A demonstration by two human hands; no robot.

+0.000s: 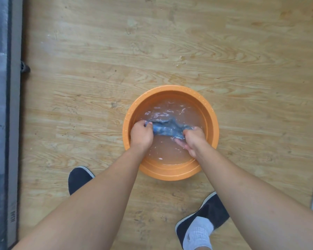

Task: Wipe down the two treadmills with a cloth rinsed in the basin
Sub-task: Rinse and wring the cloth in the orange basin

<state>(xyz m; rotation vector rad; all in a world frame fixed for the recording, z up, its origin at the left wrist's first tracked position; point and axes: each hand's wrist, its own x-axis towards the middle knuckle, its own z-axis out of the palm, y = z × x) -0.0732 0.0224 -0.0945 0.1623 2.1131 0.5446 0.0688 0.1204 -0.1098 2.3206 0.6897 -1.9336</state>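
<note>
Left hand [141, 136] and right hand [193, 139] clutch a blue cloth [167, 129] stretched between their curled fingers in a round orange plastic basin [170, 173]; fingertips buried

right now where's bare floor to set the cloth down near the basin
Bare floor lies beyond the basin, and left of it up to the treadmill rail; right of it too. Crowded: inside the basin, where left hand and right hand grip the cloth, and the near side by the left shoe and right shoe.
</note>
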